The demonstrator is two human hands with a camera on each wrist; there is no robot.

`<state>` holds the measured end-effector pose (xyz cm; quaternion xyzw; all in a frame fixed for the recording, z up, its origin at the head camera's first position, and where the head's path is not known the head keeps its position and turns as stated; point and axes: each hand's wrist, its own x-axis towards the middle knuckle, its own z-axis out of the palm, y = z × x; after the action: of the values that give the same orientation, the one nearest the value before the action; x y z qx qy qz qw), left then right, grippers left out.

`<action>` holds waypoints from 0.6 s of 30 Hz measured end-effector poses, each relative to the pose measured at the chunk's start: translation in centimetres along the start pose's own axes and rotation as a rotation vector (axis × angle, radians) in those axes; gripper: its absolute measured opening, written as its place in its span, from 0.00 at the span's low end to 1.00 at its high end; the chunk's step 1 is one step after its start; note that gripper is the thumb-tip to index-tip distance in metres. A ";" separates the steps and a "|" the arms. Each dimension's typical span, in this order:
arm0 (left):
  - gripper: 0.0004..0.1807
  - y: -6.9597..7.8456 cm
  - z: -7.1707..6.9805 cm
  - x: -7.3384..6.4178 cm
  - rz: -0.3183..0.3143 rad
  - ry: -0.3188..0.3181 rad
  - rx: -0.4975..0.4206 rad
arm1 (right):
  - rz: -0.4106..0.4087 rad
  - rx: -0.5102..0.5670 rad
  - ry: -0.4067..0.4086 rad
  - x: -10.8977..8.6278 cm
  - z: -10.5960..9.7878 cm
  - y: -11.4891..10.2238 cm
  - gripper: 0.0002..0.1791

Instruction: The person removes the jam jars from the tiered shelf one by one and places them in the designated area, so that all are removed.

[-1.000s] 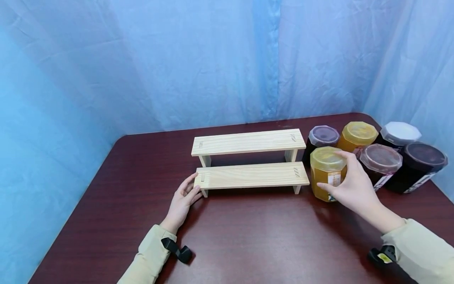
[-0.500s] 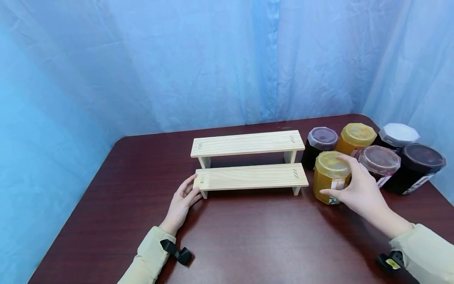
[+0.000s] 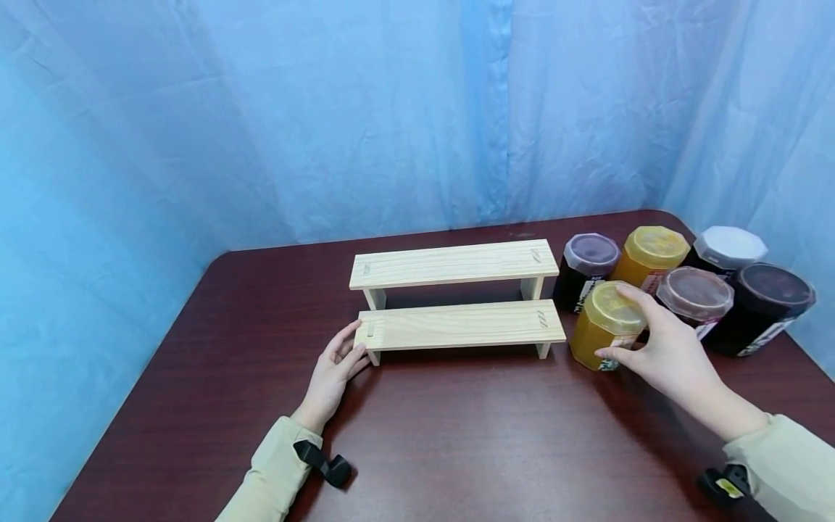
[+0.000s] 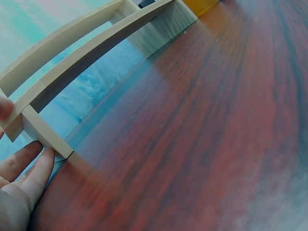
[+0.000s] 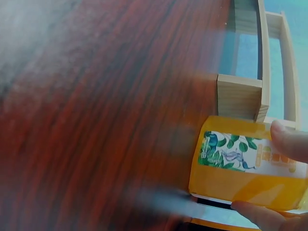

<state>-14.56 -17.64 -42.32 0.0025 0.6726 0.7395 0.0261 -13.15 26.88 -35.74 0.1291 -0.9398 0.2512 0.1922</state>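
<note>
A pale wooden two-step shelf (image 3: 457,324) stands on the table, its lower board in front and its upper board (image 3: 450,262) behind. My left hand (image 3: 333,373) holds the lower board's left end; in the left wrist view, fingertips (image 4: 44,156) touch the short end leg (image 4: 45,132). Just off the shelf's right end, my right hand (image 3: 665,351) grips a yellow jar (image 3: 590,341) with a translucent lid. The jar leans slightly, its lid toward the right. Its label (image 5: 231,151), printed with green leaves, faces the right wrist camera, with the thumb (image 5: 288,142) over one end.
Several lidded jars cluster at the right: a purple-lidded one (image 3: 590,254), another yellow one (image 3: 655,254), a white-lidded one (image 3: 729,246) and dark ones (image 3: 759,312). Blue curtains (image 3: 365,116) hang behind the dark red table (image 3: 470,435).
The right hand has shifted the yellow jar slightly rightward and toward me, then a little back left, and it now leans. The left hand stays at the shelf's end.
</note>
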 end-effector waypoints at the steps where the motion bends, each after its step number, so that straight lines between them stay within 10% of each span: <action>1: 0.28 0.0 0.0 0.0 0.001 -0.001 0.000 | 0.003 -0.001 -0.002 0.1 0.1 0.0 0.54; 18: 0.28 -0.1 -0.2 0.1 -0.007 0.003 -0.005 | 0.067 0.004 -0.042 1.1 0.1 -0.4 0.51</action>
<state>-14.68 -17.86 -42.39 -0.0011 0.6709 0.7410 0.0278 -14.05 26.29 -35.15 0.1032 -0.9469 0.2568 0.1637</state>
